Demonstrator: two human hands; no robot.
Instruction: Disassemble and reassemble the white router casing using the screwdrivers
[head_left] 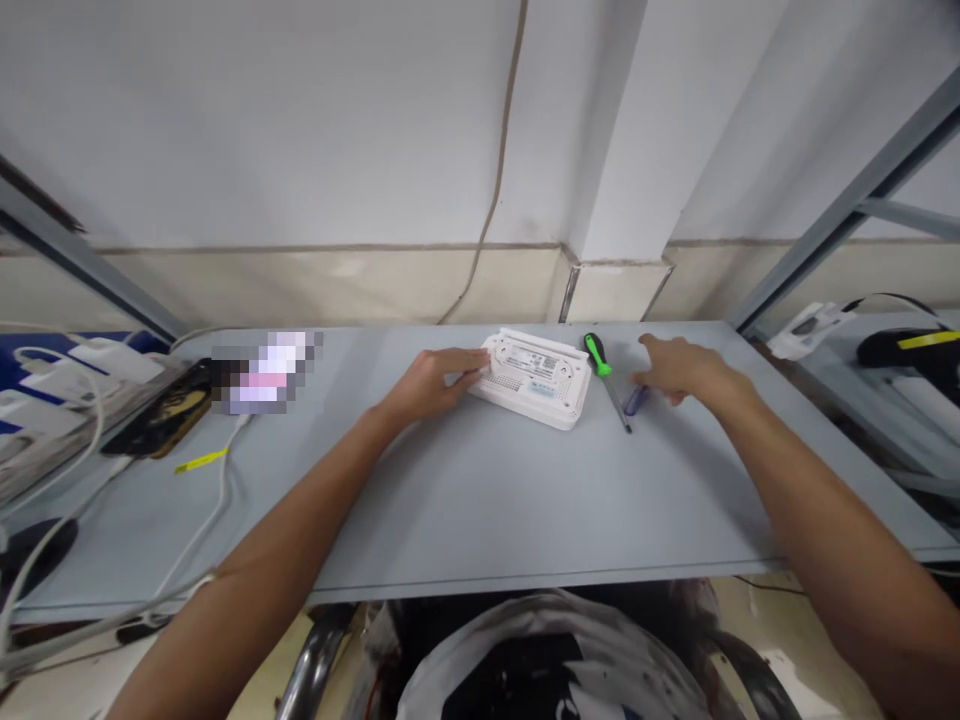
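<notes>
In the head view, the white device [536,378] lies flat on the grey table [480,510], near the far edge and a little right of the middle. Its top shows vent holes and a label, but the small print is too small to read. The left hand [439,385] rests on the device's left end, with the fingers pressed together and lying over the edge, not pinching it. The fingertips are partly hidden behind the hand. The right hand [679,368] is open with spread fingers and holds nothing. It is just right of the screwdriver [606,380], which has a green and black handle and lies on the table beside the device. A small blue object [635,400] is partly hidden under this hand, and I cannot tell what it is. On the left of the table are a blurred patch [266,372], a yellow tag [201,460], and a white cable [223,490].
</notes>
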